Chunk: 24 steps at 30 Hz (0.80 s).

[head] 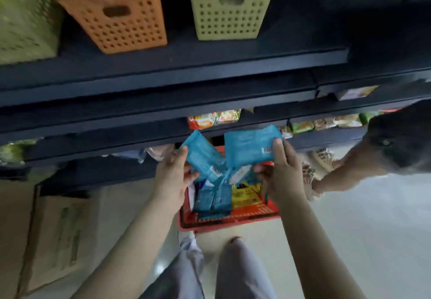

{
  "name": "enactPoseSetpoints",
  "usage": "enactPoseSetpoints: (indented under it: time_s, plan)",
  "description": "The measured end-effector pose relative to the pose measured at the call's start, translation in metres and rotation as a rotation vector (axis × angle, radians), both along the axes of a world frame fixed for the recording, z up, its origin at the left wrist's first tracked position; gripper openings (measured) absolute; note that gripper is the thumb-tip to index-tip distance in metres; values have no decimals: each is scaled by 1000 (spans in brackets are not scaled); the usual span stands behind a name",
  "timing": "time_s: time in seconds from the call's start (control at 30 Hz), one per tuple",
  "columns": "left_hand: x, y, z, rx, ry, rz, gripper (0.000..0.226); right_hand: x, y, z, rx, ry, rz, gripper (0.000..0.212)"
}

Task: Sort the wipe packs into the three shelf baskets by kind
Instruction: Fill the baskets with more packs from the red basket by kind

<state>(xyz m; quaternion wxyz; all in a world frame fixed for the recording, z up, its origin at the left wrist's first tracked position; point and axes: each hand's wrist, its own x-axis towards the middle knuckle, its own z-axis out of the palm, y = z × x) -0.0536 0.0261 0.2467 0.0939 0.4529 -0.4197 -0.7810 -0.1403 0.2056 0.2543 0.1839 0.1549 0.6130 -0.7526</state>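
Note:
My left hand (173, 175) grips a blue wipe pack (204, 156), tilted, with a barcode near its lower end. A second blue wipe pack (250, 145) is held by my right hand (279, 170), thumb over its right edge. Both packs hover above a red shopping basket (256, 212) on the floor, which holds several more blue packs (213, 199) and a yellow pack (245, 196). On the shelf above stand three baskets: a green one (25, 26) at the left, an orange one (123, 26) with bluish packs inside, and a beige one (229, 12) with white and dark packs.
Dark shelf boards (163, 89) run across the view, with snack packets (214, 118) on lower shelves. A cardboard box (58, 235) lies on the floor at the left. Another person (384, 149) crouches at the right. My legs (210, 270) stand below the red basket.

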Motion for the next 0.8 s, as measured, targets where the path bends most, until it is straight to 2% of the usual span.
enactPoseSetpoints:
  time_s: [0.1, 0.2, 0.37, 0.43, 0.5, 0.53, 0.6, 0.67, 0.8]
  plan:
    - [8, 13, 64, -22, 105, 65, 12, -4, 4, 64, -163, -10, 66, 20]
    - [14, 27, 109, -56, 185, 115, 13, -8, 11, 110, -304, -21, 152, 39]
    - [28, 37, 162, -140, 268, 194, 15, 2, 9, 158, -309, 25, 327, 59]
    - [39, 33, 178, -179, 284, 200, 15, 7, 2, 169, -277, 35, 339, 50]
    - [52, 23, 190, -211, 289, 220, 14, 14, -11, 175, -243, 71, 374, 23]
    - [60, 17, 195, -219, 291, 232, 13, 19, -18, 178, -230, 109, 394, 16]
    - [76, 2, 204, -218, 293, 233, 11, 28, -36, 181, -197, 159, 422, 29]
    - [92, -15, 210, -203, 303, 217, 12, 40, -55, 184, -188, 162, 412, 33]
    - [125, -54, 217, -187, 325, 180, 18, 68, -99, 192, -285, 106, 359, 38]
